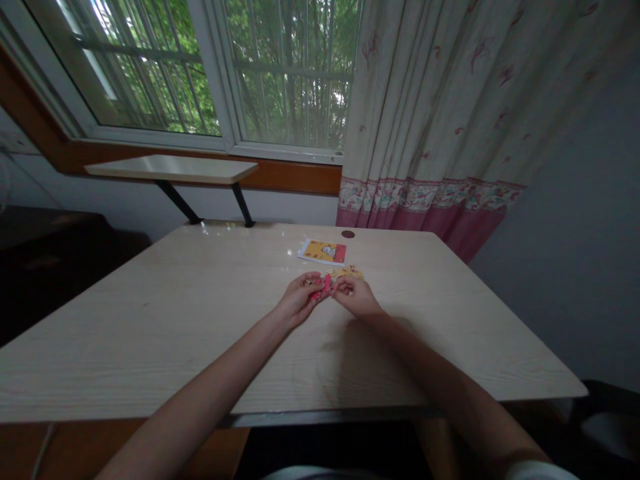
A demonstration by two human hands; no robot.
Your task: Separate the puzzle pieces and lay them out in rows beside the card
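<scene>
My left hand [297,300] is closed around some small pinkish-red puzzle pieces [327,283], just above the middle of the table. Beside it, my right hand [356,295] is pinched, its fingertips at the right edge of the pink pieces; whatever lies between those fingertips is too small to make out. Right behind both hands is a little heap of yellow puzzle pieces [354,271], partly hidden by the right hand. Farther back lies a flat picture card [325,251], yellow and red with a white cat-like figure and a pale border.
The pale wooden table [200,320] reaches from my body to the wall. A raised shelf [175,168] on black legs stands at its back left. A round dark cable-hole cover [348,234] sits near the back edge. A curtain [430,133] hangs behind, right of the window.
</scene>
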